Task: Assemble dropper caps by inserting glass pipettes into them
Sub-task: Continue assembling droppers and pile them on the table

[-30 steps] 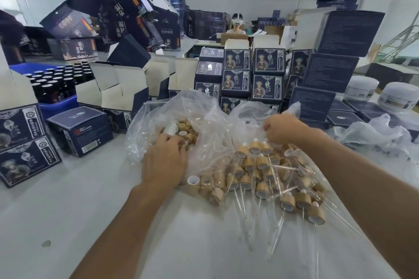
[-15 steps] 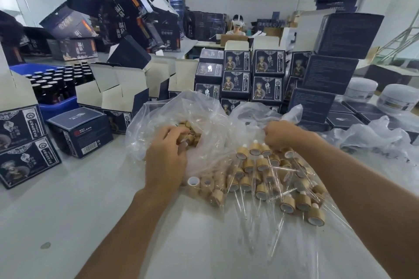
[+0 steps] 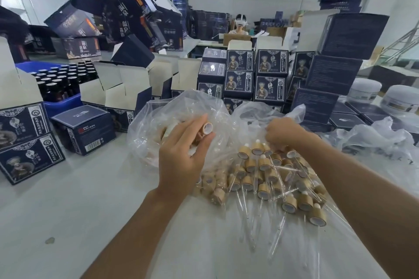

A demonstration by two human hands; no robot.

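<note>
Judging from the pile, you are part-way through the batch. A heap of assembled droppers (image 3: 269,179), each a bamboo-coloured collar with a glass pipette already seated, lies on clear plastic sheeting (image 3: 294,244) at near centre-right. Loose caps without pipettes (image 3: 213,188) lie just left of that heap, and more show inside the open plastic bag (image 3: 156,120) at centre, so work remains.

Your left hand (image 3: 181,156) pinches one empty dropper cap (image 3: 206,128) between thumb and fingertips, its open end facing you, above the bag mouth. Your right hand (image 3: 283,132) is curled over the far edge of the heap; what it grips cannot be told.

The dark blue printed cartons (image 3: 269,63) stacked beyond carry figure artwork and Chinese characters too small to read. A barcode label shows on the blue box (image 3: 86,129) at left.
</note>
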